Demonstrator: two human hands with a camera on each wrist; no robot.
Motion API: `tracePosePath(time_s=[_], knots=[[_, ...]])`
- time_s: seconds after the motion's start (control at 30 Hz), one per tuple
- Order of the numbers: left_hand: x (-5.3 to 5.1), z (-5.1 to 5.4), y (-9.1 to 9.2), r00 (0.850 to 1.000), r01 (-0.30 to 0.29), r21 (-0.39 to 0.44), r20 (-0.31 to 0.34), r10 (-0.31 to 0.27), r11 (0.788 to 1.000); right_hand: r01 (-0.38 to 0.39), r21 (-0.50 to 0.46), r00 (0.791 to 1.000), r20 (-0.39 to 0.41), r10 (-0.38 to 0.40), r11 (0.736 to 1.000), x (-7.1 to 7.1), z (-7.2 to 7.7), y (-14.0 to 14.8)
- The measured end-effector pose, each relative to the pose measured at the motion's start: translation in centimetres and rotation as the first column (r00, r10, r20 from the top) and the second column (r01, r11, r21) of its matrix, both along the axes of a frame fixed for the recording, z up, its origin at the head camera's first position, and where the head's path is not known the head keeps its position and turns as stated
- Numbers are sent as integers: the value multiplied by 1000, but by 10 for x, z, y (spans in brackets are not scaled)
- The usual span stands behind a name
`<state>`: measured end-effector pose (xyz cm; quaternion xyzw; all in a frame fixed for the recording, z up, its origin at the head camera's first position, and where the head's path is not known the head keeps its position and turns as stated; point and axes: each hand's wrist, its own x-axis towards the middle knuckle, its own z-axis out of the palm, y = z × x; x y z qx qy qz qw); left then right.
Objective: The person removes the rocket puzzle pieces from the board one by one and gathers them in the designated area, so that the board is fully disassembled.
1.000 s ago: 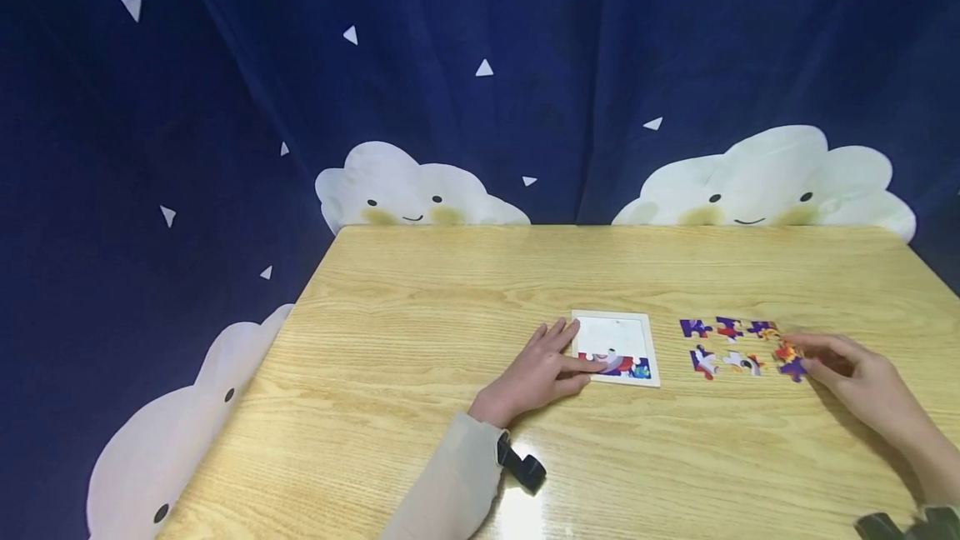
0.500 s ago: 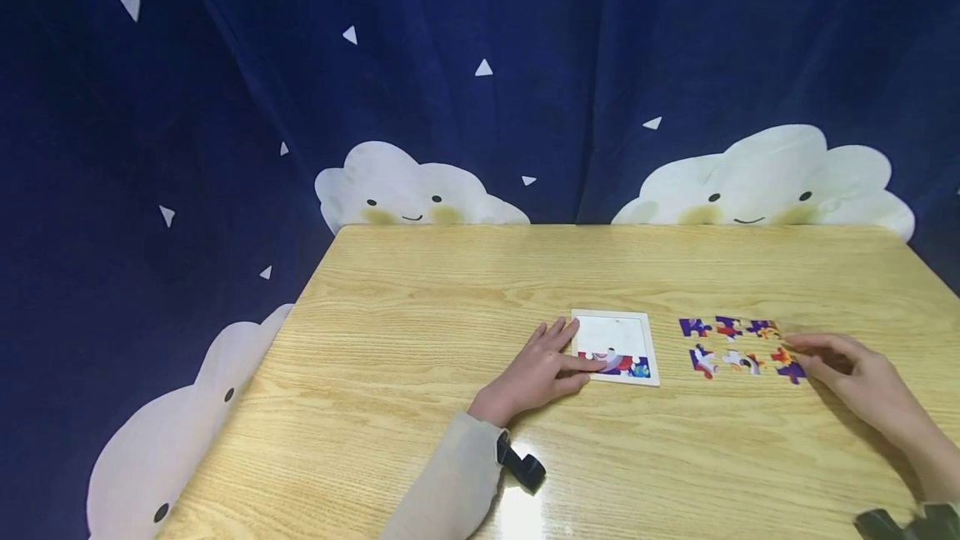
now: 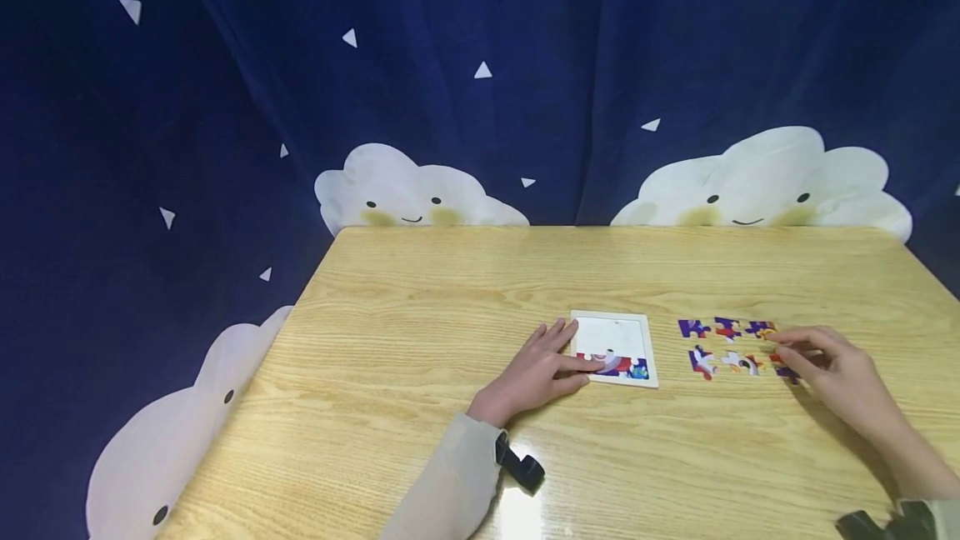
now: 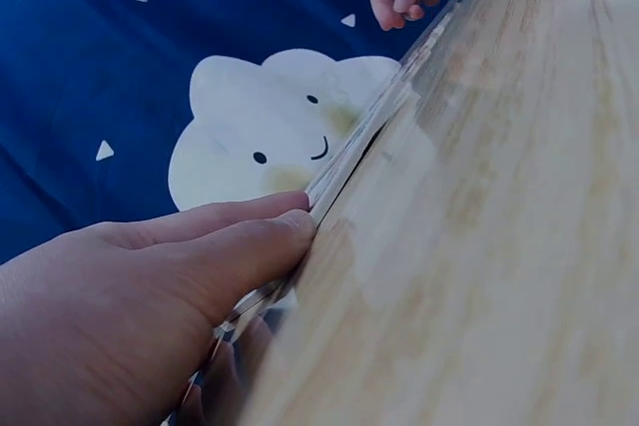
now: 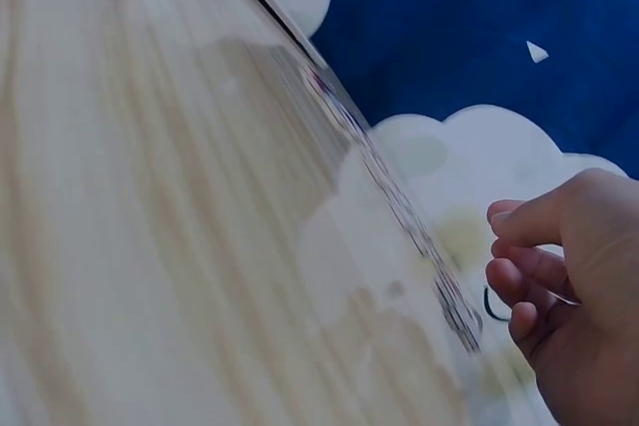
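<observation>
My left hand point(image 3: 531, 377) rests at the left side of a white square puzzle tray point(image 3: 654, 357), fingers fairly straight and one lying over its lower part. Along the tray's lower edge sits a strip of fitted puzzle pieces point(image 3: 626, 367). My right hand point(image 3: 840, 377) hovers by the right end of two rows of loose puzzle pieces, including a purple piece point(image 3: 694, 328) and a white piece point(image 3: 742, 363). Its fingers partly hide the lower right piece point(image 3: 786, 370). In the right wrist view the right hand point(image 5: 574, 286) is above the tabletop, fingers loosely bent, with nothing visible in its grasp.
The light wooden table point(image 3: 420, 298) runs back to a dark blue curtain point(image 3: 450, 7) printed with white clouds point(image 3: 772, 177) and triangles. A black strap point(image 3: 521, 465) circles the left wrist.
The right hand has shifted left over the right end of the loose pieces and now covers more of the lower right one. My left hand and the tray have stayed in place.
</observation>
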<state>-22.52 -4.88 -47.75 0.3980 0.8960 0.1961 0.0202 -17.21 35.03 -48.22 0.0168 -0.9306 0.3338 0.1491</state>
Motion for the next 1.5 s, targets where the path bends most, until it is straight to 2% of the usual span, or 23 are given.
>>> tracePosePath(time_s=[0.3, 0.43, 0.57, 0.73, 1.03, 1.33, 1.5], knots=[[-3, -4, -1, 999, -8, 7, -43, 9, 1000, -119, -5, 990, -79, 118, 993, -5, 3, -33], [-4, -4, -1, 998, -25, 7, -65, 25, 1000, -166, -34, 984, -76, 163, 986, -9, 4, -44], [-5, -5, -2, 997, -39, 22, -60, 41, 999, -194, -58, 979, -68, 190, 979, -12, 3, -56], [-6, -6, -2, 997, -63, 37, -33, 64, 997, -231, -62, 971, -70, 227, 971, -17, 0, -71], [-7, -6, -1, 988, -143, 78, 68, 138, 987, -313, -116, 948, -98, 303, 942, -26, -1, -98], [-8, -6, 0, 984, -165, 79, 87, 159, 983, -353, -89, 935, -67, 348, 931, -33, -2, -122], [-7, -6, 0, 979, -183, 78, 106, 175, 980, -387, -98, 922, -48, 384, 917, -36, -1, -135]])
